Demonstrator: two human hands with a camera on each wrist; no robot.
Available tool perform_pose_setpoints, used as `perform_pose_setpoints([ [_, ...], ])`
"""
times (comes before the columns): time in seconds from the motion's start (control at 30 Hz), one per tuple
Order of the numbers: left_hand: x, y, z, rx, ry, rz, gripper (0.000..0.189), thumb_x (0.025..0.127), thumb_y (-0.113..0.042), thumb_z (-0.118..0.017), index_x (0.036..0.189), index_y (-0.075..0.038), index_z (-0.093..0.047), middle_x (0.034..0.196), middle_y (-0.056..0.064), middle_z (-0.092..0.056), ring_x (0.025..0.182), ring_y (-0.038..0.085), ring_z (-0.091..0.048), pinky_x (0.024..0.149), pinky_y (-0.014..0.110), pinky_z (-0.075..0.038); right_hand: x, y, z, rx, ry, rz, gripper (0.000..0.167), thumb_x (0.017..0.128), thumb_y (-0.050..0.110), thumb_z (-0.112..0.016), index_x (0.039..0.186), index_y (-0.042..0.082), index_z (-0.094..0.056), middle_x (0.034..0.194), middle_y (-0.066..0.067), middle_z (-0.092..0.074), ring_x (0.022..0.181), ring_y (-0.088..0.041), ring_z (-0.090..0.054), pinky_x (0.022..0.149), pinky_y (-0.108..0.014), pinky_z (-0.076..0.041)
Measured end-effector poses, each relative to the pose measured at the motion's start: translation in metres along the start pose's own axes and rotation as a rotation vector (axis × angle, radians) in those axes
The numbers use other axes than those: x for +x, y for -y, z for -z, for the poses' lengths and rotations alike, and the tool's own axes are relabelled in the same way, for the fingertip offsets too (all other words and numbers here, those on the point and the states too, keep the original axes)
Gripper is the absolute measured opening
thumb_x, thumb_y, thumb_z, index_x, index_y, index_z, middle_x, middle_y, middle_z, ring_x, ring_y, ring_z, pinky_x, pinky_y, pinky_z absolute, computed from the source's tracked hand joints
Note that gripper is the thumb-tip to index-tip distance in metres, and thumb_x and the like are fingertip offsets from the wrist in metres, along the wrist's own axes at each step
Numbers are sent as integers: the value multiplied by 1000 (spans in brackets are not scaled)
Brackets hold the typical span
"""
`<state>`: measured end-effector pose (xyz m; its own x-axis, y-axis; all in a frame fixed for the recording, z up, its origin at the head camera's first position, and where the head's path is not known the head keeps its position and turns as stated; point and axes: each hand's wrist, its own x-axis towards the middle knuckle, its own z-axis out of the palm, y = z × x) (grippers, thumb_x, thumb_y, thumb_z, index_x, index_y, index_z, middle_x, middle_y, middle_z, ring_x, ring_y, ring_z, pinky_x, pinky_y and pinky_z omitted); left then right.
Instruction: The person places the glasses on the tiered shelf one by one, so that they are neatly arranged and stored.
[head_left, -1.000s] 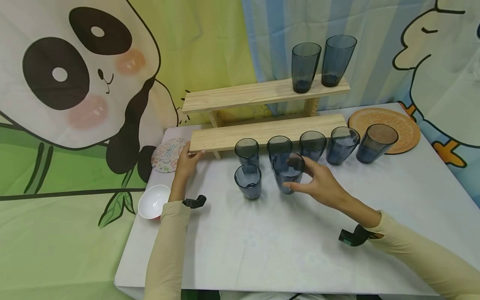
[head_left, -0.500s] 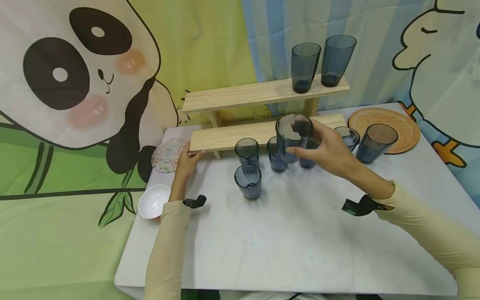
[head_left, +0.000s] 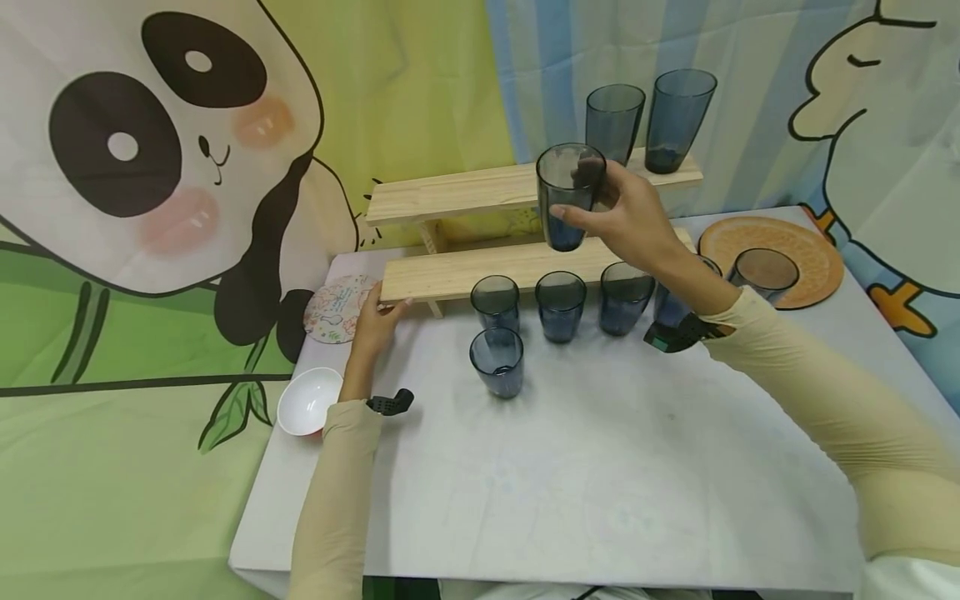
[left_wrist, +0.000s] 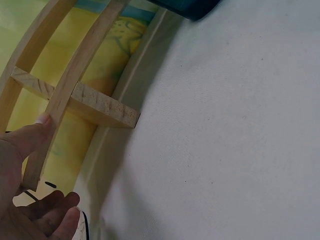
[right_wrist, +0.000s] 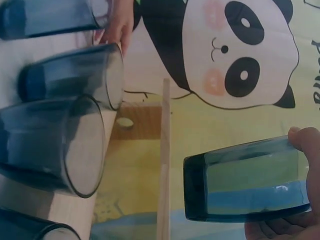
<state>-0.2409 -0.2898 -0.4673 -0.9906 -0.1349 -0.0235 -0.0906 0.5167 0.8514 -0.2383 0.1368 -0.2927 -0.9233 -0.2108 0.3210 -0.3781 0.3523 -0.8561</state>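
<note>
My right hand [head_left: 637,215] grips a blue-tinted drinking glass [head_left: 562,187], thumb in front. The glass is upright in the air, overlapping the upper board of a two-tier wooden shelf [head_left: 450,193] in the head view. In the right wrist view, the held glass [right_wrist: 245,180] has its base level with that board's edge. My left hand [head_left: 369,333] holds the left end of the lower board [head_left: 450,275]; its thumb [left_wrist: 35,135] presses the front edge in the left wrist view. Two similar glasses [head_left: 678,117] stand at the upper board's right end.
Several more glasses [head_left: 560,308] stand in a row before the shelf, with another glass [head_left: 498,362] in front. An orange round mat [head_left: 813,262] lies at the right. A patterned disc [head_left: 330,308] and a white bowl [head_left: 307,402] are at the left edge.
My right hand has lifted the glass off the table from the front row and carried it up and back to the upper board's height. My left hand has stayed on the lower board.
</note>
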Motion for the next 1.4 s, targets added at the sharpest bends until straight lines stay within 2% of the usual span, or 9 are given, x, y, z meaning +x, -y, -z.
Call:
perform_pose_setpoints([
  [0.13, 0, 0, 0, 4, -2, 2, 84, 104, -39, -69, 169, -14, -23, 170, 20, -30, 148, 42, -44, 123, 55, -38, 23, -2, -6, -15, -38, -25, 60, 94, 36, -82, 142, 8, -59, 133, -10, -62, 125, -21, -60, 108, -36, -49],
  [0.2, 0, 1, 0, 3, -4, 1, 83, 103, -39, -69, 169, -14, -24, 170, 20, -32, 147, 41, -45, 122, 55, -39, 33, -4, -9, -32, -52, -42, 60, 94, 39, -81, 142, 9, -58, 129, -7, -61, 117, -20, -58, 101, -35, -48],
  [0.43, 1, 1, 0, 0, -6, -7, 84, 103, -36, -70, 169, -11, -23, 170, 20, -31, 147, 40, -46, 123, 53, -39, 67, -11, -17, -66, -108, -69, 50, 94, 48, -78, 125, 14, -58, 96, 4, -52, 85, -16, -47, 78, -32, -39],
  [0.57, 2, 1, 0, 8, -6, -1, 84, 103, -37, -70, 169, -12, -24, 171, 19, -30, 147, 40, -45, 123, 52, -39, 83, -14, -20, -83, -130, -86, 48, 93, 53, -77, 114, 16, -55, 91, 3, -49, 81, -16, -46, 75, -33, -36],
  [0.93, 1, 1, 0, 7, -2, 12, 86, 103, -40, -69, 169, -12, -22, 173, 20, -25, 148, 42, -44, 124, 54, -37, 113, -23, -37, -61, -209, -137, 46, 92, 53, -78, 103, 18, -49, 86, 3, -45, 77, -14, -43, 73, -34, -34],
  [1.0, 1, 1, 0, 8, -2, 12, 86, 103, -39, -69, 169, -12, -21, 172, 20, -26, 148, 42, -44, 123, 53, -38, 116, -24, -40, -71, -227, -149, 47, 92, 53, -78, 104, 17, -50, 88, 4, -46, 80, -15, -45, 74, -33, -36],
  [1.1, 1, 1, 0, 4, -3, 13, 85, 104, -38, -69, 169, -11, -21, 172, 20, -27, 148, 41, -45, 124, 52, -38, 120, -24, -44, -88, -240, -172, 51, 92, 55, -77, 113, 14, -54, 97, 3, -54, 92, -17, -54, 79, -33, -43],
  [1.23, 1, 0, 0, 1, -9, 13, 84, 104, -37, -69, 169, -10, -22, 171, 21, -28, 148, 41, -45, 124, 51, -38, 124, -23, -46, -91, -240, -205, 65, 93, 56, -76, 136, 11, -57, 126, -5, -64, 119, -21, -60, 97, -33, -51],
  [1.4, 0, -2, 1, 8, -9, 16, 85, 104, -37, -69, 168, -9, -22, 171, 21, -28, 148, 41, -44, 124, 51, -38, 126, -23, -46, -96, -231, -235, 83, 94, 56, -75, 156, 10, -46, 151, -10, -56, 138, -22, -54, 113, -34, -48],
])
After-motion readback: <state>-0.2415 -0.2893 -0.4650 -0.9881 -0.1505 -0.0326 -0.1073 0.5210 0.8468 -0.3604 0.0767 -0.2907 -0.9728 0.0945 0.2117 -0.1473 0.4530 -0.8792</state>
